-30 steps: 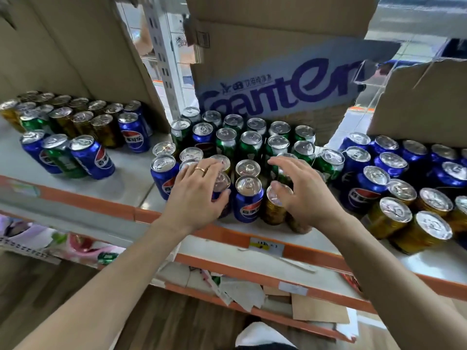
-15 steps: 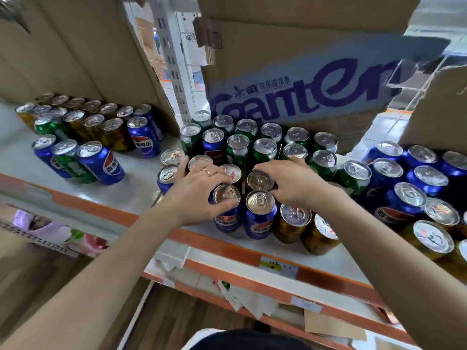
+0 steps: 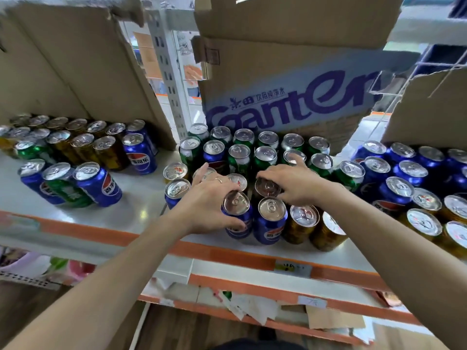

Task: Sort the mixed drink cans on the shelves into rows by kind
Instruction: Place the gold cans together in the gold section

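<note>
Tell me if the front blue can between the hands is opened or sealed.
Sealed: the blue can has its pull tab flat on an unbroken lid.

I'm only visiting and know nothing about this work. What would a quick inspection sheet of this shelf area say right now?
Surface: white shelf with an orange front edge, crowded with upright cans.
Job's things: blue cans, green cans and gold cans, mixed in the middle group.
Clutter: paper scraps on the shelf below.
Grips: left hand grips a front blue can; right hand curls its fingers over the can behind.
Cables: nothing seen.
Surroundings: cardboard boxes behind, wooden floor below.
</note>
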Action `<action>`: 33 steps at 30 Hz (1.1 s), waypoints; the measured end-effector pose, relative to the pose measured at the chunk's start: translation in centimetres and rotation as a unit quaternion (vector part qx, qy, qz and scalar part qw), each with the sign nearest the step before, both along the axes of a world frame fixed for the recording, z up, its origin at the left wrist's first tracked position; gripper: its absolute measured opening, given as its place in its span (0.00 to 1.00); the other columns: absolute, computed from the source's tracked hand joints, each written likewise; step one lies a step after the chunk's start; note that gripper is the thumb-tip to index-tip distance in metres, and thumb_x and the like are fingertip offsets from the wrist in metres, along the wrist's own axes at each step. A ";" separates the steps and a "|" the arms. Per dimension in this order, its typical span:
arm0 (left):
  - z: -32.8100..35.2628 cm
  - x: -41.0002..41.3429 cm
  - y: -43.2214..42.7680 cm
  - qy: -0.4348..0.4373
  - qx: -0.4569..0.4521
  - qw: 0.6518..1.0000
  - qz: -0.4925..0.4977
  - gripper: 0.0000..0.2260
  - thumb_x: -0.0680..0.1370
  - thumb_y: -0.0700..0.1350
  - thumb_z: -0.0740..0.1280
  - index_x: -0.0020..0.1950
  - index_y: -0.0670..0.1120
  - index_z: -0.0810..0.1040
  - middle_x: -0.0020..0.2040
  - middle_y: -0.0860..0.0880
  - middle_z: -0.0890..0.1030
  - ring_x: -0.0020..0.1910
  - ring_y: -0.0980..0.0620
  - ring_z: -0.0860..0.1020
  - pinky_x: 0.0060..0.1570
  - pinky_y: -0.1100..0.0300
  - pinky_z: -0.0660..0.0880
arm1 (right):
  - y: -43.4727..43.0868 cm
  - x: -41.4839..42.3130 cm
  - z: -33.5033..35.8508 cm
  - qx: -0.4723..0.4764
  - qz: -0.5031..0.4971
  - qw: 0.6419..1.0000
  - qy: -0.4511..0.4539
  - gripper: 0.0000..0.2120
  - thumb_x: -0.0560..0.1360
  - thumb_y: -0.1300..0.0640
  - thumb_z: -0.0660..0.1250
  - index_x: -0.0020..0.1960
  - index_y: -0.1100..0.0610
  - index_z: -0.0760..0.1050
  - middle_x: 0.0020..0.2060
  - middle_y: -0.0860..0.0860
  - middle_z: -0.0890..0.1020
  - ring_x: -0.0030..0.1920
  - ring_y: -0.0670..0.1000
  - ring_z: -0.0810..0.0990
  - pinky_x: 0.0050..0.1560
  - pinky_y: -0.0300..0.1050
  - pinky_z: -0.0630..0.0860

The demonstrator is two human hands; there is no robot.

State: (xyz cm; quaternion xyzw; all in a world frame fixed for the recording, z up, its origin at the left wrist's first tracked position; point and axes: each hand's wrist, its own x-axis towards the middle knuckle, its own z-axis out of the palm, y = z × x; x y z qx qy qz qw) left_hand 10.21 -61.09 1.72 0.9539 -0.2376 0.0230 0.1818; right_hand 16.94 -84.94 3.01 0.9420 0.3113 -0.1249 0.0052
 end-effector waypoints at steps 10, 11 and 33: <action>5.8 0.4 1.7 0.066 -0.345 0.936 0.017 0.29 0.64 0.58 0.78 0.61 0.49 0.76 0.54 0.52 0.80 0.52 0.57 0.80 0.54 0.62 0.76 | -1.4 -4.4 7.0 0.336 -0.176 0.925 -0.031 0.24 0.71 0.56 0.76 0.64 0.53 0.72 0.53 0.48 0.79 0.54 0.49 0.78 0.59 0.47 0.73; 6.7 0.5 1.7 0.062 -0.367 0.928 0.024 0.29 0.63 0.56 0.77 0.61 0.48 0.76 0.53 0.52 0.81 0.52 0.57 0.80 0.54 0.63 0.77 | -1.5 -5.1 7.4 0.355 -0.189 0.915 -0.037 0.24 0.72 0.56 0.76 0.65 0.53 0.72 0.54 0.48 0.80 0.55 0.49 0.78 0.59 0.46 0.73; 7.7 -5.1 -14.4 0.216 -0.390 0.874 -0.193 0.26 0.64 0.50 0.80 0.59 0.45 0.80 0.50 0.47 0.85 0.48 0.54 0.83 0.47 0.62 0.79 | -11.2 -27.9 7.0 0.419 -0.450 0.775 -0.145 0.32 0.72 0.56 0.75 0.72 0.60 0.70 0.66 0.54 0.77 0.66 0.50 0.76 0.67 0.54 0.73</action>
